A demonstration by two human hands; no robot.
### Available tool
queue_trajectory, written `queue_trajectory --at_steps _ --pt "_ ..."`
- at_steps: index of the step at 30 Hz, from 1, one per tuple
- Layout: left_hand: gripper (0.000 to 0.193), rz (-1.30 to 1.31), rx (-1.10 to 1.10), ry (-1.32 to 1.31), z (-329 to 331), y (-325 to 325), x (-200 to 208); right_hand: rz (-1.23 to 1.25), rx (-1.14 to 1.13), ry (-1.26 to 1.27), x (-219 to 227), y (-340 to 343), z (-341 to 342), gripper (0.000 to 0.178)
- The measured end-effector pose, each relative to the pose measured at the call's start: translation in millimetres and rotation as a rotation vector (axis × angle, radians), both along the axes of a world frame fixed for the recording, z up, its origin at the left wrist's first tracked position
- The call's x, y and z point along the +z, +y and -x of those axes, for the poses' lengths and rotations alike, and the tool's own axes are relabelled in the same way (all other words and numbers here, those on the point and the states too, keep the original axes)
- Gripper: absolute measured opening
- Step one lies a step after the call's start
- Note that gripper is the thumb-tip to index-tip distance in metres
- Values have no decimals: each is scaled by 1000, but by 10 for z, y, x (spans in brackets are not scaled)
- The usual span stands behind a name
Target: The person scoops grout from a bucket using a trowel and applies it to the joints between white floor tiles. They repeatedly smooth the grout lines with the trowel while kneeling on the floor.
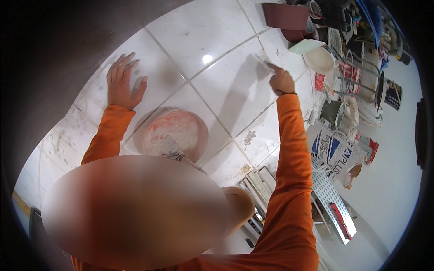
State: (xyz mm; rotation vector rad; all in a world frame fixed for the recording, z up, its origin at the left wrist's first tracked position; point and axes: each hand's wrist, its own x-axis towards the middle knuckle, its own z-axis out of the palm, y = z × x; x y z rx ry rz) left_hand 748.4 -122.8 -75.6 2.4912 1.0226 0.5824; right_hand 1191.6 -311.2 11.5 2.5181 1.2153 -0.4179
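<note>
My left hand [123,82] is held up over the white tiled floor with its fingers stretched out and the thumb apart; nothing is in it. My right hand [282,82] is farther right, its forefinger pointing forward and the other fingers curled in. A thin pale streak shows near that fingertip, but what the curled fingers hold, if anything, cannot be made out. Between my forearms stands a round pinkish tub [202,135], smeared inside with white and reddish residue. A putty knife [170,147] with a whitish blade leans in it; its lower part is hidden by a blurred patch.
Along the right wall lies clutter: a maroon container [284,16], a cream bowl [319,60], a dark green bucket [332,113] and a torn white-and-blue bag [332,147]. A perforated metal strip [332,203] and several pale strips [257,187] lie nearer me.
</note>
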Motion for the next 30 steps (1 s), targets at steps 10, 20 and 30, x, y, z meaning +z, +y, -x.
queue_trajectory --at_steps 10,20,30 --pt "43 -32 0 -6 49 27 -117 -238 514 248 -186 224 -818 56" --pt "41 -32 11 -16 6 11 -69 -187 244 253 -222 -1371 -725 63" --pt "44 7 18 -18 30 6 -49 -213 -14 168 129 -269 -310 63"
